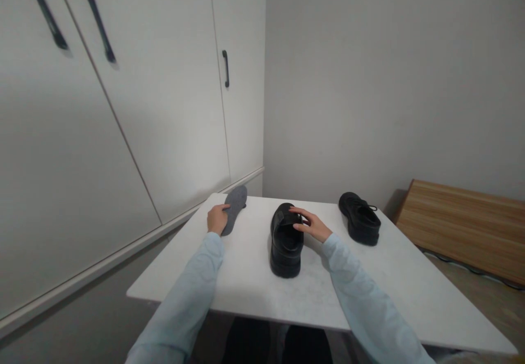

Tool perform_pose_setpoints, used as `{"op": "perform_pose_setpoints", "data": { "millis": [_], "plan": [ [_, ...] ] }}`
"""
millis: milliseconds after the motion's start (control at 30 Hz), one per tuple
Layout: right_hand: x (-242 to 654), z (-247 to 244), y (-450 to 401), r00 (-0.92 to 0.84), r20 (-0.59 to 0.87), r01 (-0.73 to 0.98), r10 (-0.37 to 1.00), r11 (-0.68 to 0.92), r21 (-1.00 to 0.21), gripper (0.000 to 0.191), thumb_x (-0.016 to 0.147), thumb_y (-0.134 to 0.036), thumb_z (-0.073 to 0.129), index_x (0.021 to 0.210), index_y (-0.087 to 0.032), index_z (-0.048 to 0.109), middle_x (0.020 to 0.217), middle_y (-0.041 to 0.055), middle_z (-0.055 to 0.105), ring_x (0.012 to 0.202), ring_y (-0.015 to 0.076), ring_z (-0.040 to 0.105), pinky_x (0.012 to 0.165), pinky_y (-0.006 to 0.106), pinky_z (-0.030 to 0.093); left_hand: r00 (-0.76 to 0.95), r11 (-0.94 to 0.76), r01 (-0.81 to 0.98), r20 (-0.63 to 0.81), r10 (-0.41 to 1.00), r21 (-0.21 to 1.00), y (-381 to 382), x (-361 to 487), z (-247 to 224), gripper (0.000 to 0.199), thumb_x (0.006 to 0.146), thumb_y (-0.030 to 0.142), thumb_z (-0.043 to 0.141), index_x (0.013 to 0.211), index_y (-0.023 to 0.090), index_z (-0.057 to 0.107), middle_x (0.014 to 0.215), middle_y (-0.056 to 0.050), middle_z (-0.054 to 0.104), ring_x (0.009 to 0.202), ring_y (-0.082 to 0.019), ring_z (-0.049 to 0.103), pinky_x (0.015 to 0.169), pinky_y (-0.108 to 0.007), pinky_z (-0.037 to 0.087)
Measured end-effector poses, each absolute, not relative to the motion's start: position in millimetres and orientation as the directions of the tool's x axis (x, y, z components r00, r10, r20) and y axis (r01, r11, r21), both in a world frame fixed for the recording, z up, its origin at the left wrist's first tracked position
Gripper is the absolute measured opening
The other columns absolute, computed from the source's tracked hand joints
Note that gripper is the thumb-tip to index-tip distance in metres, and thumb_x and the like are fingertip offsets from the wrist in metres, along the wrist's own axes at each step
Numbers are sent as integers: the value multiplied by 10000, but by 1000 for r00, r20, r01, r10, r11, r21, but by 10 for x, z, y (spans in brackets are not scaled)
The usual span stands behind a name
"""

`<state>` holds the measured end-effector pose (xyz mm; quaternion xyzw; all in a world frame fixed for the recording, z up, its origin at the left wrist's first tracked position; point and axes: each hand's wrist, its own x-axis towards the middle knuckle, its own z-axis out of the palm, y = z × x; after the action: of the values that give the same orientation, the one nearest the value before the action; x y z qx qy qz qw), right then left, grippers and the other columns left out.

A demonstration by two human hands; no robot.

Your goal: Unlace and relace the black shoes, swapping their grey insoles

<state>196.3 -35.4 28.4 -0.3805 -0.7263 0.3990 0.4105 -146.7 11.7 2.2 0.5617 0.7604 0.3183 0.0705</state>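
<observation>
A grey insole [235, 206] is gripped at its left edge by my left hand [217, 219], over the left back part of the white table [254, 293]. In the middle of the table stands a black shoe [286, 254], its heel towards me and its opening facing up. My right hand [310, 225] touches the upper of this shoe near the tongue, with thumb and fingers apart. A second black shoe [363, 224] with laces stands at the back right, away from both hands.
White cabinets [164, 96] with dark handles rise at the left and behind the table. A grey wall [369, 79] is at the back. Beyond the table's right edge is a wooden piece of furniture [463, 227]. My legs show below the front edge.
</observation>
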Motion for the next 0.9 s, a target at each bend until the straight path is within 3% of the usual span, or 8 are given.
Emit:
{"op": "perform_pose_setpoints", "data": {
  "millis": [100,200,433,600,733,900],
  "plan": [
    [1967,266,-338,-378,299,211,876,396,-894,493,686,-369,709,1153,-255,600,1364,97,478,1258,285,428,985,455,382,-375,227,856,255,891,464,54,-1430,-27,331,815,356,494,1082,272,671,1173,-122,592,1107,-353,484,867,-489,397],
    [1959,266,-337,-374,302,207,877,396,-895,482,686,-366,708,1145,-256,606,1351,97,490,1260,286,424,987,458,377,-328,240,923,294,898,300,7,-1376,-40,445,753,551,526,1088,290,659,1219,-141,527,1125,-399,413,853,-543,348],
    [1951,284,-356,-365,300,214,881,393,-894,493,678,-398,713,1139,-255,616,1341,94,504,1253,290,431,993,464,369,-248,210,965,289,925,157,-22,-1318,-39,429,815,510,453,1126,269,624,1186,-145,535,1087,-375,416,848,-523,298],
    [1960,290,-337,-373,340,181,863,427,-886,465,710,-465,674,1118,-247,638,1309,98,538,1248,285,444,1021,456,345,-229,193,972,343,911,134,-75,-1259,16,416,823,490,459,1094,224,630,1153,-161,543,1082,-360,426,863,-520,292],
    [1956,320,-328,-350,378,168,857,455,-875,430,783,-544,559,1060,-239,679,1237,85,602,1227,268,472,1076,444,277,-166,99,977,388,907,187,-154,-1119,232,361,847,434,465,1105,231,614,1223,-140,533,1131,-341,434,912,-528,292],
    [1964,314,-317,-340,376,179,862,452,-874,409,802,-538,544,1047,-244,689,1208,66,625,1213,260,488,1090,437,258,211,-323,889,338,917,323,-568,-711,709,340,892,412,429,1090,203,608,1163,-82,619,1095,-233,540,940,-377,365]
  ]
}}
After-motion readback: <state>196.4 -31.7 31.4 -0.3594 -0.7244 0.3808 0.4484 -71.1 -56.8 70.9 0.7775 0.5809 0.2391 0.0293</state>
